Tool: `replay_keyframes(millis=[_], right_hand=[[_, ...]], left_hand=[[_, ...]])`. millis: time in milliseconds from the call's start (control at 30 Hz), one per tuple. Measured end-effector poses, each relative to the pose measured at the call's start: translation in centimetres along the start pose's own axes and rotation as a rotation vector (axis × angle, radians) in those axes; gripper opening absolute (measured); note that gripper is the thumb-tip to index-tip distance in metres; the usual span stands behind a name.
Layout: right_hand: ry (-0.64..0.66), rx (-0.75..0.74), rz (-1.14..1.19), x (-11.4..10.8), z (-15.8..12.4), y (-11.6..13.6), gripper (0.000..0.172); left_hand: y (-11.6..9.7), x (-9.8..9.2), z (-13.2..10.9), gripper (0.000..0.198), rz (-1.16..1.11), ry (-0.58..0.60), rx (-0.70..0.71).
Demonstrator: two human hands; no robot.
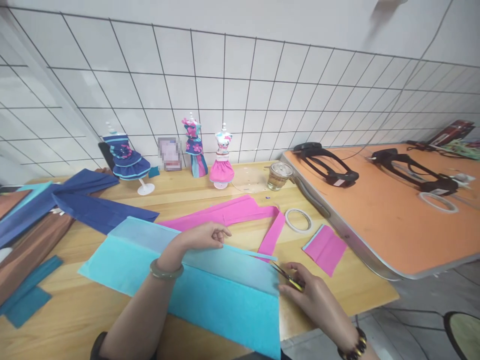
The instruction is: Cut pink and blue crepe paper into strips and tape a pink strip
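A folded turquoise sheet, fabric or crepe paper (225, 300), lies across the table in front of me. My left hand (206, 235) rests on its far edge with the fingers curled closed; what they pinch, if anything, is hidden. From beside that hand a narrow turquoise strip (251, 253) runs right along the far edge, partly separated from the sheet. My right hand (309, 290) grips scissors (290, 279) with yellow on the handles. Their blades point left at the sheet's right corner, close to the strip's end. Just beyond the sheet lies a long pink strip (240, 210).
Dressed miniature mannequins (221, 170) stand along the tiled wall, near a lidded cup (279, 175). A tape roll (298, 220) and a pink piece (325, 248) lie to the right. Dark blue pieces (101, 207) lie left. Black head-worn devices (326, 164) rest on an orange table (393, 225).
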State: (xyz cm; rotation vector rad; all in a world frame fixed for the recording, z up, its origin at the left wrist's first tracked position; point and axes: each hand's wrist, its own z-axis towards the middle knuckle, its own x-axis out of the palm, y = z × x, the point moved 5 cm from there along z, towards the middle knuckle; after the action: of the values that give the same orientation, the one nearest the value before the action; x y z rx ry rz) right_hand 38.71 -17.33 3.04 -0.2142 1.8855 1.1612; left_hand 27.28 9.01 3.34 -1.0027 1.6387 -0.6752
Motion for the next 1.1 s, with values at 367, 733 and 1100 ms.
replay_keyframes(millis=[367,733,1100], right_hand=[[-0.126,-0.088,0.053,3.6,-3.0,0.7,0.036],[-0.092,-0.110,-0.013,-0.1,-1.8,-2.1,0.037],[-0.034,-0.075,-0.071,-2.4,-0.9,-3.6,0.029]], left_hand=[[1.5,-2.2,-2.2,0.042,0.126,-0.029,-0.170],[0.4,-1.1,-3.0,0.033,0.246,-0.066,-0.208],[-0.3,-0.7,-4.8,0.024,0.280,-0.111,-0.213]])
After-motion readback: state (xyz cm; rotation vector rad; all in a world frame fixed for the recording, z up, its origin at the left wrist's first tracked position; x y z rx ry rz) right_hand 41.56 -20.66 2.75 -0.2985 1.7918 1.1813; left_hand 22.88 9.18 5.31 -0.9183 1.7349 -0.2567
